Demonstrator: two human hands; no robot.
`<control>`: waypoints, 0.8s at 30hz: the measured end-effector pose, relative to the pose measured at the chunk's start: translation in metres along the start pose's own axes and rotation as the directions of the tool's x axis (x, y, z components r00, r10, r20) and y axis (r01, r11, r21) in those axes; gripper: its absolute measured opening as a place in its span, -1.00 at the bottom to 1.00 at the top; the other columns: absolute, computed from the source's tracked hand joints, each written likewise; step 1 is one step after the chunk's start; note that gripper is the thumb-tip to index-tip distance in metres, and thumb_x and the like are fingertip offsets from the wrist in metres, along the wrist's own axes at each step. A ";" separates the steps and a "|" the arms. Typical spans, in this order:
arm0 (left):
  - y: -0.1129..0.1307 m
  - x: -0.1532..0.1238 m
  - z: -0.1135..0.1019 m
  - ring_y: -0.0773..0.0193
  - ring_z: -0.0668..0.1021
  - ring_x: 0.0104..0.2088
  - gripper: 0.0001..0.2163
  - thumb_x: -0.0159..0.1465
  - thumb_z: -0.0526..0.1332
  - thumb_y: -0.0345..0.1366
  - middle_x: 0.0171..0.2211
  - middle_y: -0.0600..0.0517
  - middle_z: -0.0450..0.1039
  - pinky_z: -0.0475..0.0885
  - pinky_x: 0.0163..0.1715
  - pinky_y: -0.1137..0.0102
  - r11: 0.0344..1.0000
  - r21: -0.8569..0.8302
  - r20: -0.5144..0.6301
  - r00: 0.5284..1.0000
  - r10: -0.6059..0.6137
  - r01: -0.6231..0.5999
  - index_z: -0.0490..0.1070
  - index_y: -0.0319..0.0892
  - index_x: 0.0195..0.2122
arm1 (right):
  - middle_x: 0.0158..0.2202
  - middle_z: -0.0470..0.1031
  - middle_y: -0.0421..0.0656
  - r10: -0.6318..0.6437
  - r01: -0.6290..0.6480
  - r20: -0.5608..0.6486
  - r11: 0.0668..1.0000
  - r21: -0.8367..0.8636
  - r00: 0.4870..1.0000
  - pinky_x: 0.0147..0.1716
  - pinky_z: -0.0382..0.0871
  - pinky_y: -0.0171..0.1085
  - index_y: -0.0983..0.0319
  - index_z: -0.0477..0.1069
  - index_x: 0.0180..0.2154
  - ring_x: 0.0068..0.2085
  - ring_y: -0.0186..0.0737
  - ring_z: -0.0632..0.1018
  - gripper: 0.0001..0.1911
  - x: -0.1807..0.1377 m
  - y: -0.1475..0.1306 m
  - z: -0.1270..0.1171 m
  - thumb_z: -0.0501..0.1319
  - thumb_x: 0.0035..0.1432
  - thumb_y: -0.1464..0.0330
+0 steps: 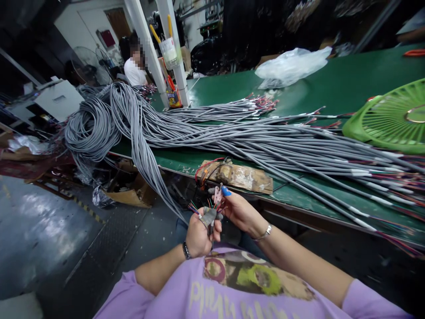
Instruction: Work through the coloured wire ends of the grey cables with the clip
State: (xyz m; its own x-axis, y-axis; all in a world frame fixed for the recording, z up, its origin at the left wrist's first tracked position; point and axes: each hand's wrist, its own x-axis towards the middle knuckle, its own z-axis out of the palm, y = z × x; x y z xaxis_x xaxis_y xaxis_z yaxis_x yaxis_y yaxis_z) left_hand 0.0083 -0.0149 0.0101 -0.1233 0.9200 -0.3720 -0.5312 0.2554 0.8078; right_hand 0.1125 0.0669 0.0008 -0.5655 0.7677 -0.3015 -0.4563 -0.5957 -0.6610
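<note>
My left hand (pixel 198 235) is closed round the end of a grey cable (pixel 208 216), whose thin coloured wires (pixel 199 206) fan out above my fist. My right hand (pixel 239 210) pinches a small pinkish connector piece (pixel 218 194) just above those wires; a blue cover sits on one fingertip. Both hands are held close together in front of my chest, just off the near edge of the green table (pixel 338 84). A long bundle of grey cables (pixel 252 141) lies across the table.
A brown wooden jig with red wire (pixel 239 175) sits at the table edge. A green plastic fan guard (pixel 392 117) lies at right, a clear plastic bag (pixel 292 64) at the back. A seated person in white (pixel 135 71) is at far left. Cardboard (pixel 129 195) lies on the floor.
</note>
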 end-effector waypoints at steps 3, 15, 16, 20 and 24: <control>0.000 0.001 0.001 0.48 0.29 -0.83 -0.68 0.01 0.30 -0.05 -0.72 0.14 0.34 -0.04 -0.84 0.56 1.000 0.002 -0.019 1.000 -0.004 0.004 0.29 -0.21 -0.47 | -0.49 0.47 -0.21 0.009 -0.008 -0.004 0.999 0.037 1.000 -0.50 0.30 -0.36 0.23 0.49 -0.39 -0.50 -0.37 0.41 -0.69 0.002 0.001 -0.002 0.38 -0.11 0.15; -0.008 0.004 0.001 0.46 0.31 -0.84 -0.62 -0.03 0.31 0.01 -0.74 0.13 0.35 -0.07 -0.84 0.56 0.998 0.047 -0.034 0.998 -0.049 0.050 0.23 -0.19 -0.49 | -0.43 0.51 -0.16 0.012 -0.011 -0.022 0.999 0.048 1.000 -0.43 0.34 -0.30 0.20 0.49 -0.38 -0.43 -0.28 0.45 -0.69 0.004 0.004 -0.003 0.38 -0.11 0.13; -0.008 0.003 0.000 0.46 0.31 -0.84 -0.62 -0.02 0.30 0.01 -0.74 0.13 0.36 -0.07 -0.84 0.56 0.998 0.053 -0.028 0.999 -0.039 0.041 0.24 -0.19 -0.49 | -0.43 0.51 -0.16 0.018 -0.017 -0.010 0.999 0.031 1.000 -0.44 0.34 -0.31 0.20 0.48 -0.38 -0.44 -0.28 0.45 -0.68 0.003 0.004 -0.004 0.35 -0.07 0.09; -0.011 0.000 -0.009 0.46 0.33 -0.82 -0.63 0.04 0.28 0.02 -0.72 0.13 0.37 -0.06 -0.83 0.56 0.992 0.129 -0.006 1.000 0.003 -0.002 0.26 -0.19 -0.48 | -0.42 0.49 -0.12 0.153 -0.146 0.085 0.986 -0.084 0.985 -0.48 0.36 -0.34 0.25 0.46 -0.41 -0.46 -0.33 0.46 -0.53 -0.004 -0.001 -0.015 0.19 0.02 -0.06; -0.016 -0.002 -0.020 0.46 0.36 -0.79 -0.64 0.08 0.25 0.03 -0.70 0.11 0.39 0.00 -0.81 0.55 0.961 0.274 0.036 0.999 0.039 -0.048 0.28 -0.20 -0.50 | -0.41 0.47 -0.11 0.252 -0.198 0.145 0.930 -0.309 0.957 -0.50 0.38 -0.34 0.29 0.46 -0.38 -0.47 -0.34 0.45 -0.49 -0.018 -0.007 -0.025 0.24 -0.05 -0.06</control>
State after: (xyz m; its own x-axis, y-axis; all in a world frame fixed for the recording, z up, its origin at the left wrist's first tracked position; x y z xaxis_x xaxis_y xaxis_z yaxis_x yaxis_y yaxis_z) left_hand 0.0001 -0.0272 -0.0118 -0.1141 0.9394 -0.3232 -0.2752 0.2827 0.9189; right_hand 0.1430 0.0627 -0.0062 -0.7558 0.5499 -0.3555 -0.1000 -0.6334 -0.7673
